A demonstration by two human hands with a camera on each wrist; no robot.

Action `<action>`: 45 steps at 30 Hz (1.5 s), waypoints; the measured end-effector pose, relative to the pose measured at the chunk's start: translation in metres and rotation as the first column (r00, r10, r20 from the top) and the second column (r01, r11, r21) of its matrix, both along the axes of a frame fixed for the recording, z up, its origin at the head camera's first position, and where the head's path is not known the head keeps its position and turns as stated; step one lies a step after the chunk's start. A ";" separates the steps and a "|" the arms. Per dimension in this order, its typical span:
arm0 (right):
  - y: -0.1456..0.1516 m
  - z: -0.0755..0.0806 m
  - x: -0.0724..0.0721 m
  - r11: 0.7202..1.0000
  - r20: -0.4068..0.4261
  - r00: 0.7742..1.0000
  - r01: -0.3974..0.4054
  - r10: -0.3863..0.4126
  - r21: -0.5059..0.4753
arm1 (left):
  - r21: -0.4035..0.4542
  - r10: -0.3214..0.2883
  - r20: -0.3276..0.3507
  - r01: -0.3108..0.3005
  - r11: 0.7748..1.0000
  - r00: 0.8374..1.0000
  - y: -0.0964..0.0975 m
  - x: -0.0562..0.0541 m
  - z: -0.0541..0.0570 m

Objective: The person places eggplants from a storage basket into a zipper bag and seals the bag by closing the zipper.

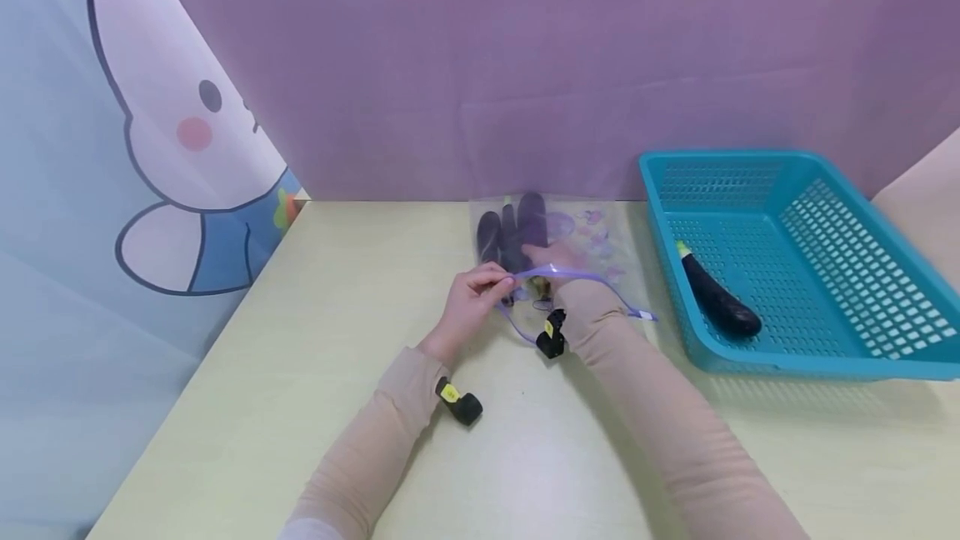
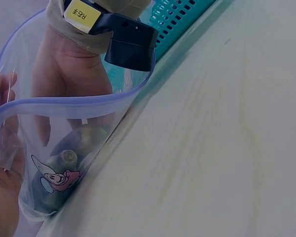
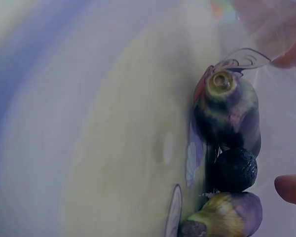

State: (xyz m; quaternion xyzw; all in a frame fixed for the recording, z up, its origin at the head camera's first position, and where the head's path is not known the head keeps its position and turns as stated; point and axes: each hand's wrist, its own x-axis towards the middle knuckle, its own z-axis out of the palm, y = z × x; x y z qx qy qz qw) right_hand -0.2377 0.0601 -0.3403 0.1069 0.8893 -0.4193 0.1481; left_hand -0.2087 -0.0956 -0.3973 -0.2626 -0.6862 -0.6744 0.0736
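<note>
A clear zip bag (image 1: 626, 261) with a purple rim and printed cartoon figures lies at the back of the table. Three dark eggplants (image 1: 489, 236) are inside it, side by side. In the right wrist view, one eggplant (image 3: 229, 113) shows its cut stem end, with two others beside it. My left hand (image 1: 468, 302) pinches the bag's rim at its left side. Through the opening reaches my right hand (image 1: 558, 261), its fingers extended over the eggplants. A fingertip (image 3: 291, 189) shows apart from them in the right wrist view.
To the right stands a teal plastic basket (image 1: 892, 369) with perforated walls. One eggplant (image 1: 716, 298) lies inside, against its left wall. A purple cloth (image 1: 525, 65) hangs behind the table, and a light blue printed cloth (image 1: 60, 315) hangs at the left.
</note>
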 end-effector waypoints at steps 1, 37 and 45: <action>0.000 0.001 0.000 1.000 0.001 1.000 0.004 -0.004 -0.008 | 0.000 -0.003 0.002 0.003 1.000 1.000 0.000 0.000 0.000; 0.029 -0.018 0.028 0.905 -0.194 0.968 -0.224 0.161 -0.363 | -0.011 0.008 0.001 -0.008 1.000 1.000 -0.001 -0.003 -0.004; 0.038 -0.018 0.036 0.874 -0.181 0.956 -0.284 0.229 -0.393 | -0.013 0.009 0.031 -0.009 1.000 0.999 -0.001 -0.002 -0.004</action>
